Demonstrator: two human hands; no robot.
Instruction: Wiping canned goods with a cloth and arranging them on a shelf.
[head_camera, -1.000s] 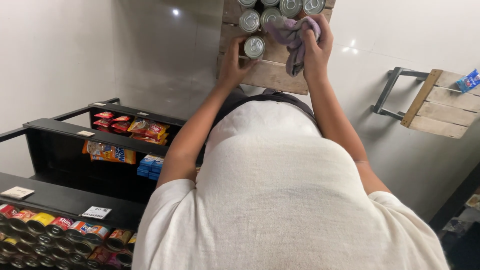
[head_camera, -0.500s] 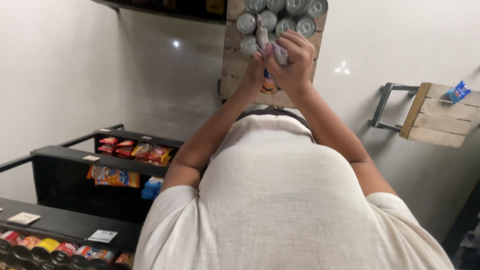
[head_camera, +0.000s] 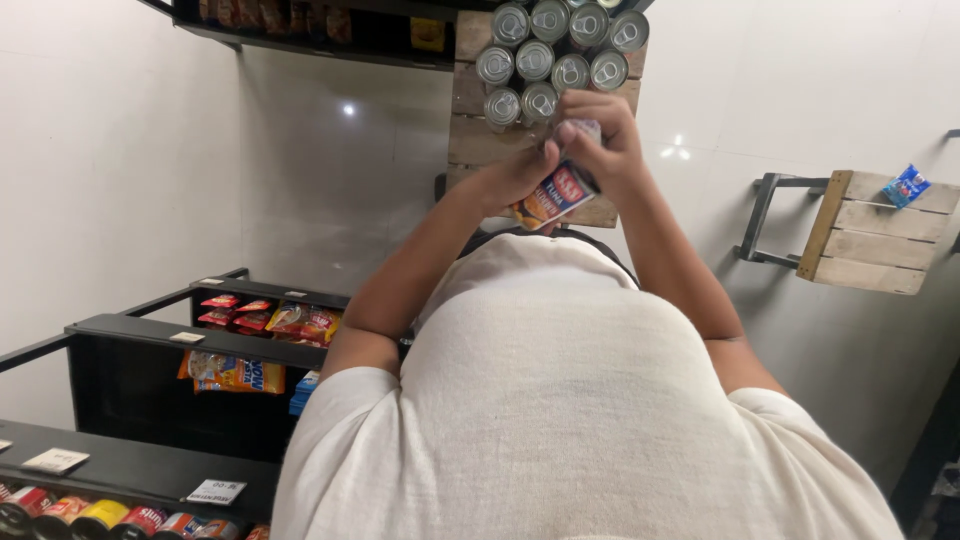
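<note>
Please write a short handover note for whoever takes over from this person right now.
Left hand: grips the labelled can from the side, held up in front of the chest.
Right hand: closed over the same can's upper end; a bit of greyish cloth seems to be tucked under its fingers.
Other pull-tab cans stand packed together on the wooden crate just beyond the hands.
Done: one can is off the crate and in hand.
Left: the cans on the crate, which no hand touches.
</note>
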